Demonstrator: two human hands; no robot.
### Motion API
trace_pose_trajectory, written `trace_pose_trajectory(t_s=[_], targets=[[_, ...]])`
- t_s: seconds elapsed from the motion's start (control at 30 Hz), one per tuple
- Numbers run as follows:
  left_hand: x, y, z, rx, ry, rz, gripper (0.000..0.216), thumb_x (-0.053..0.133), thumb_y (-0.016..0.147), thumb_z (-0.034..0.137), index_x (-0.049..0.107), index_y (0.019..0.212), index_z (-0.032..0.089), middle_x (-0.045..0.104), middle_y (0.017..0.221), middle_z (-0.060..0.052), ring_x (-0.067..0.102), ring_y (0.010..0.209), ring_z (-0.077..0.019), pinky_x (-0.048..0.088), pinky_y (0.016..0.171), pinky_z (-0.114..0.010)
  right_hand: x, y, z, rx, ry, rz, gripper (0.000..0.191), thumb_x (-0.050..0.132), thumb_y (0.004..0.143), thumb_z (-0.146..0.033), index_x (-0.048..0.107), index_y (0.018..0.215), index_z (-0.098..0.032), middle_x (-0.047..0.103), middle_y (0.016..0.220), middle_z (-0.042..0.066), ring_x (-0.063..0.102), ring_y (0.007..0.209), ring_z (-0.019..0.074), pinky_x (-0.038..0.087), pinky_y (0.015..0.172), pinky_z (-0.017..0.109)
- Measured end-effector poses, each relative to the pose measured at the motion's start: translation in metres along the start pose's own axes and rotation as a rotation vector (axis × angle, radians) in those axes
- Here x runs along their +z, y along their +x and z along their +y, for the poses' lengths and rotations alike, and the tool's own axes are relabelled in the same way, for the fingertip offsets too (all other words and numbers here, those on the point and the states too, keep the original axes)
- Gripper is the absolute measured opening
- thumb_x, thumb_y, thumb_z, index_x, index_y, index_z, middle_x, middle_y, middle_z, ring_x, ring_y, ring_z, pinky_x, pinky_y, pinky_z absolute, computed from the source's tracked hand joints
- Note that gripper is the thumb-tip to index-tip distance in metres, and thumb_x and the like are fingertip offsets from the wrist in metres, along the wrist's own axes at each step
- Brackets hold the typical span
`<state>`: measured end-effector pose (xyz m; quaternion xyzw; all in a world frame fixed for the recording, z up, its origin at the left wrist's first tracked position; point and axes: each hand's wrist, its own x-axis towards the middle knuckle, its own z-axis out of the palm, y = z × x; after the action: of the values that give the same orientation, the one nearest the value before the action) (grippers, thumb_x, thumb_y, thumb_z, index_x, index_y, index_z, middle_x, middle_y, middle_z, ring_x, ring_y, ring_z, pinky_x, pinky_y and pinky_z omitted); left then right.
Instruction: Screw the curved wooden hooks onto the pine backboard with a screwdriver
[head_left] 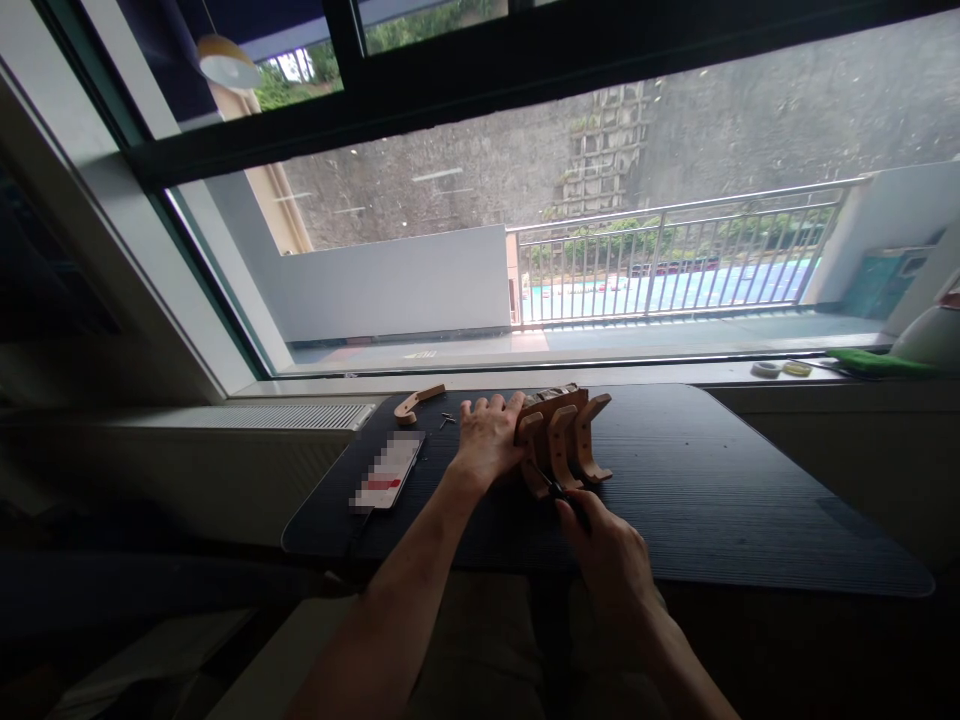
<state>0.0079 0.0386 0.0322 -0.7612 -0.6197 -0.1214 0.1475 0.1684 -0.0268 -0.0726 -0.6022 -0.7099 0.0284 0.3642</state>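
Observation:
On the dark table a wooden hook rack [551,403] stands tilted, its several curved wooden hooks [562,447] facing me. My left hand [489,430] is closed over the rack's left end, fingers across its back and top edge. Wrapped in my right hand [613,540] is the black handle of a screwdriver [556,490]. Its tip points at the leftmost hook, near that hook's lower part; whether it sits in a screw is too small to tell. A loose wooden hook [417,402] lies to the left, with a few small screws [448,419] beside it.
A phone [388,478] with a blurred screen lies at the table's left, a cable running from its lower end. The dark ribbed table [735,490] meets the windowsill at the back. Tape rolls [795,369] and a green item [877,361] rest on the sill at right.

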Motion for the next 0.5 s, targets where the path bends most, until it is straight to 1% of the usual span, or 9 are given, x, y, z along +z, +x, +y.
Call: trace_pose_trajectory(t_s=[0.07,0.17,0.27,0.33,0.37,0.5], targets=[[-0.0007,-0.0002,0.0003,0.003,0.0,-0.002,0.063,0.056,0.074,0.049,0.038,0.13,0.028,0.057,0.109,-0.008,0.051,0.101,-0.0283,0.033,0.091,-0.044,-0.0038,0.002,-0.0025,0.037,-0.005,-0.041,0.029,0.038,0.092,-0.04,0.06,0.101,-0.024,0.071,0.081,0.001,0.067,0.072,0.0199,0.038,0.055,0.026],[-0.0023,-0.0004,0.0012,-0.003,0.002,-0.021,0.065,0.058,0.074,0.049,0.036,0.132,0.028,0.056,0.11,-0.008,0.051,0.102,-0.0282,0.033,0.092,-0.044,-0.0092,0.0042,-0.0064,0.048,-0.043,-0.064,0.03,0.035,0.093,-0.039,0.06,0.101,-0.025,0.071,0.082,0.0,0.067,0.07,0.0198,0.036,0.053,0.027],[-0.004,-0.0009,0.0018,-0.012,0.001,-0.037,0.066,0.06,0.073,0.048,0.036,0.132,0.029,0.056,0.112,-0.008,0.051,0.103,-0.028,0.032,0.093,-0.044,-0.0109,0.0032,-0.0076,0.014,-0.07,-0.062,0.027,0.04,0.09,-0.036,0.057,0.11,-0.026,0.07,0.091,0.0,0.067,0.074,0.0202,0.038,0.055,0.027],[-0.0045,-0.0012,0.0018,-0.007,0.0,-0.034,0.066,0.059,0.074,0.048,0.036,0.132,0.029,0.056,0.111,-0.008,0.051,0.102,-0.0283,0.033,0.092,-0.044,-0.0094,0.0009,-0.0063,-0.009,-0.072,-0.047,0.032,0.046,0.086,-0.03,0.052,0.117,-0.023,0.07,0.095,0.001,0.067,0.075,0.0201,0.04,0.057,0.027],[-0.0044,-0.0014,0.0017,-0.003,0.001,-0.03,0.065,0.058,0.075,0.048,0.035,0.133,0.029,0.056,0.111,-0.008,0.051,0.102,-0.0284,0.033,0.091,-0.044,-0.0081,-0.0004,-0.0051,-0.022,-0.071,-0.031,0.034,0.046,0.085,-0.027,0.051,0.117,-0.021,0.069,0.095,0.002,0.067,0.074,0.0197,0.041,0.057,0.027],[-0.0026,-0.0016,0.0008,0.003,0.007,-0.011,0.063,0.058,0.075,0.047,0.037,0.131,0.028,0.056,0.109,-0.008,0.051,0.101,-0.0286,0.034,0.091,-0.045,-0.0026,-0.0033,0.0007,-0.131,-0.064,0.06,0.025,0.041,0.086,-0.022,0.055,0.107,-0.018,0.069,0.095,0.003,0.066,0.074,0.0176,0.042,0.059,0.026]])
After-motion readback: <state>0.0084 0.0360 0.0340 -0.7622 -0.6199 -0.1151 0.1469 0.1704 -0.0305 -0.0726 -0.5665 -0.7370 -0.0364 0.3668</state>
